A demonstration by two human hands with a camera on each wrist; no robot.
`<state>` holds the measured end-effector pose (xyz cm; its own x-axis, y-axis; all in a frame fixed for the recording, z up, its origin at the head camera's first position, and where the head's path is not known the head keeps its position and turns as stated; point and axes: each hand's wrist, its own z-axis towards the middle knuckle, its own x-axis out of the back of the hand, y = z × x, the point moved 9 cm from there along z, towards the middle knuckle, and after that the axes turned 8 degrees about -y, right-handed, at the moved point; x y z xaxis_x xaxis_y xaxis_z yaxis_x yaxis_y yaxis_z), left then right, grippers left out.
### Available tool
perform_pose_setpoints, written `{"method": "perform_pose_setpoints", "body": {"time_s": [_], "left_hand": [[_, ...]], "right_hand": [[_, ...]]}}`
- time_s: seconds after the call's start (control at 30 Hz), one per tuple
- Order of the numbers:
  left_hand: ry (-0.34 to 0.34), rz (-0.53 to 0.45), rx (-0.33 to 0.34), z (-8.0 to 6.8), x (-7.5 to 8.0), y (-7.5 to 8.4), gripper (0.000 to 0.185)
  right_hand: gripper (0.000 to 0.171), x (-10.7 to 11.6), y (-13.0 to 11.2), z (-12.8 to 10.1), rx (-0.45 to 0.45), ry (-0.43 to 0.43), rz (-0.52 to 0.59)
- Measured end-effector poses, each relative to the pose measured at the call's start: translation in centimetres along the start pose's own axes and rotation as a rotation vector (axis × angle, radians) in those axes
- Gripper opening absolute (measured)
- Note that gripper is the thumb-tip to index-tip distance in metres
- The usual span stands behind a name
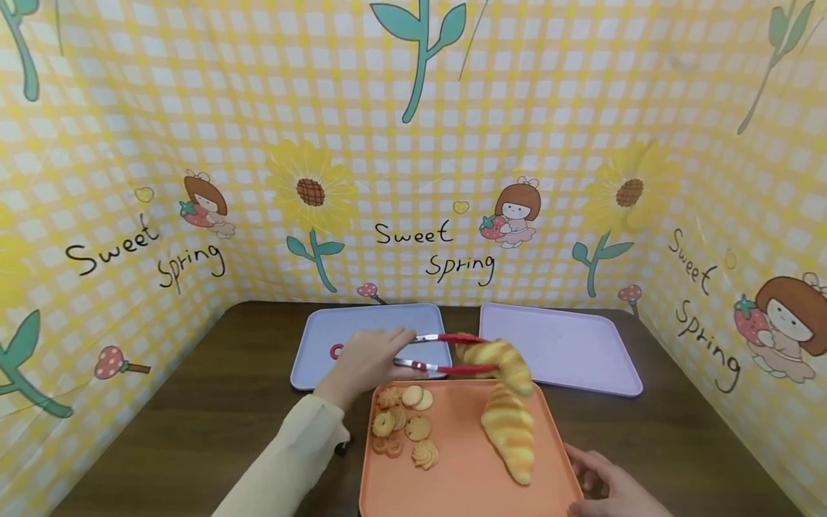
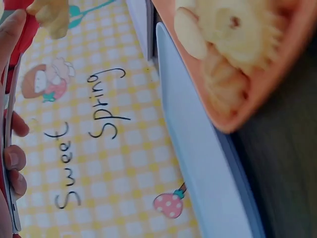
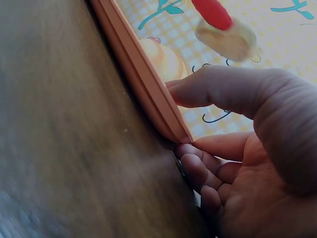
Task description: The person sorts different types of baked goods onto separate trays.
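My left hand (image 1: 370, 357) grips a pair of red-tipped metal tongs (image 1: 461, 368) over the back edge of the orange tray (image 1: 452, 490). Between the tong tips is a curved croissant (image 1: 513, 365), raised above the tray's far right part; it also shows as a blurred bread piece (image 3: 230, 42) in the right wrist view. A second croissant (image 1: 510, 429) lies on the tray's right side, partly overlapped by the held one. My right hand (image 1: 610, 490) holds the tray's right edge, thumb and fingers at the rim (image 3: 143, 82) in the right wrist view.
Several cookies (image 1: 418, 428) lie at the tray's left side. Behind it are a blue tray (image 1: 316, 323), partly covered by my left hand, and a light purple tray (image 1: 568, 348). A yellow checked cloth (image 1: 413, 158) stands around the dark wooden table (image 1: 187, 402).
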<state>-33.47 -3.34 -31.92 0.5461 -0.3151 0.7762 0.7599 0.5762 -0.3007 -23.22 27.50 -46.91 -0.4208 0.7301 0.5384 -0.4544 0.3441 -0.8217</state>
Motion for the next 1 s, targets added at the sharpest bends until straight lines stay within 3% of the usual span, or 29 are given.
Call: {"method": "perform_pose_setpoints", "body": {"time_s": [0.37, 0.57, 0.73, 0.87, 1.0], "left_hand": [[0.043, 0.044, 0.162, 3.8, -4.0, -1.2, 0.061], [0.032, 0.117, 0.35, 5.4, -5.8, -1.8, 0.068], [-0.024, 0.026, 0.499, 6.2, -7.8, -1.9, 0.065], [-0.064, -0.087, 0.627, 6.7, -9.6, -1.8, 0.065], [-0.136, -0.106, 0.705, 7.2, -11.7, -1.0, 0.063]], "right_hand": [[0.066, -0.6, 0.5, 0.4, -0.085, -0.062, 0.077], [0.069, -0.3, 0.7, 0.4, -0.132, -0.058, 0.072], [0.072, -0.4, 1.3, 0.2, -0.213, -0.098, 0.13], [0.068, -0.2, 1.3, 0.1, -0.161, -0.095, 0.107], [0.068, -0.1, 1.3, -0.1, -0.149, -0.094, 0.107]]}}
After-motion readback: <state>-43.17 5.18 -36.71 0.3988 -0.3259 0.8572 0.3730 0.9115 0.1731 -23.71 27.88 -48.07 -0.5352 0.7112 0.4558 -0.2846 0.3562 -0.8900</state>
